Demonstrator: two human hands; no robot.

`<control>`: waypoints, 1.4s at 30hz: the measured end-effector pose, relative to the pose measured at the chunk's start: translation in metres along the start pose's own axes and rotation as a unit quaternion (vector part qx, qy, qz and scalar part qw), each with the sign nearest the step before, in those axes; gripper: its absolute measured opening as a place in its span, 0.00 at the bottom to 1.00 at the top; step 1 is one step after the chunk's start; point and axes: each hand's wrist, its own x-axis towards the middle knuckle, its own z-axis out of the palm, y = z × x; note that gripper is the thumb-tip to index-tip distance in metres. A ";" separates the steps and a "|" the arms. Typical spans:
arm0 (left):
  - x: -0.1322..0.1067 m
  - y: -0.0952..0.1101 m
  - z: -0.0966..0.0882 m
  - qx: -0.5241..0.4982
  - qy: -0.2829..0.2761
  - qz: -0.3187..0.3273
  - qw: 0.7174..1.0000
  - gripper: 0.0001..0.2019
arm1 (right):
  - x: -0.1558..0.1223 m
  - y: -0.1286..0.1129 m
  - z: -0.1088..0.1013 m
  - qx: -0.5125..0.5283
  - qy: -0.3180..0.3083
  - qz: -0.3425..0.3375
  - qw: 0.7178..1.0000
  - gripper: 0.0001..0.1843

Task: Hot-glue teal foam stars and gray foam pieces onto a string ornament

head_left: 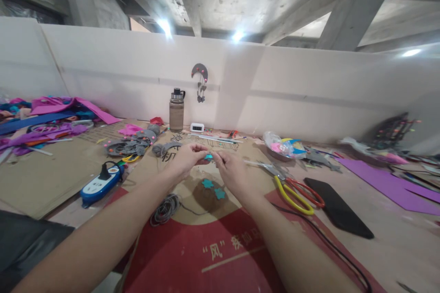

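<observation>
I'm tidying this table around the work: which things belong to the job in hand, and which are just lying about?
Likely the job's: teal piece between left hand and right hand; two teal stars; perhaps grey cord coil, scissors.

Likely just lying about: black phone; water bottle; digital clock; power strip.

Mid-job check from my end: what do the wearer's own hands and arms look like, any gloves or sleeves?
The left hand and right hand are both ungloved. The left forearm and right forearm are bare, with no sleeve, watch or bracelet showing. Small rings can't be made out.
</observation>
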 end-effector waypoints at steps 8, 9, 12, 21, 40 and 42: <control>-0.003 -0.003 0.004 -0.020 -0.010 0.029 0.999 0.08 | 0.001 0.008 0.009 0.107 0.023 0.051 0.993 0.27; -0.003 -0.003 0.004 -0.030 -0.026 0.020 0.999 0.08 | 0.001 0.009 0.009 0.117 0.029 0.054 0.991 0.27; -0.002 -0.001 0.002 -0.045 -0.087 -0.007 0.995 0.10 | 0.002 0.012 0.010 0.137 0.036 0.064 0.988 0.26; -0.002 0.000 -0.004 0.022 -0.103 -0.055 0.993 0.10 | 0.002 0.009 0.006 0.108 0.023 0.066 0.992 0.28; -0.007 -0.002 0.004 -0.038 -0.135 -0.066 0.988 0.12 | 0.002 0.011 0.005 0.098 0.049 0.096 0.989 0.30; -0.008 -0.002 0.004 -0.035 -0.145 -0.062 0.987 0.11 | 0.002 0.010 0.004 0.083 0.048 0.089 0.991 0.31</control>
